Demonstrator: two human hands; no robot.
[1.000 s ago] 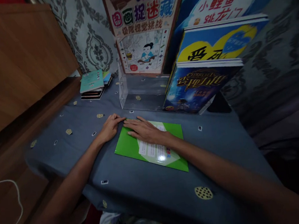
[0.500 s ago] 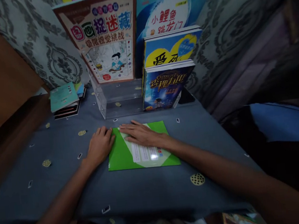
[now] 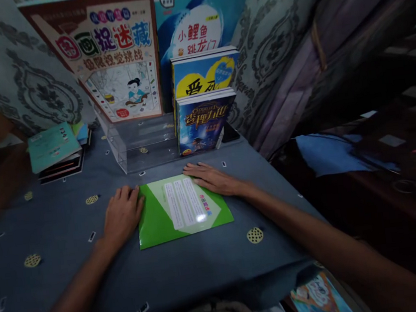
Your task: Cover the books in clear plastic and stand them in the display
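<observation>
A thin green book [image 3: 152, 227] lies flat on the cloth in front of me, its pale panel with blocks of print facing up. My left hand [image 3: 123, 209] rests on the cloth against the book's left edge, fingers lightly bent and thumb side touching the cover. Stretched out flat, my right hand [image 3: 212, 178] lies over the book's upper right edge, palm down and fingers pointing left. Neither hand lifts the book.
Behind the book, a clear acrylic stand [image 3: 117, 153] holds several upright books, including a brown-bordered picture book [image 3: 125, 85] and a dark blue book [image 3: 204, 126]. A small stack of books [image 3: 55, 148] lies at the left. The patterned table cloth [image 3: 191, 268] drops off at the front and right.
My right hand has slid right across the cover to the upper right edge, baring more print. The book is slightly turned in view. My left hand stays at its left edge. The camera view has shifted.
</observation>
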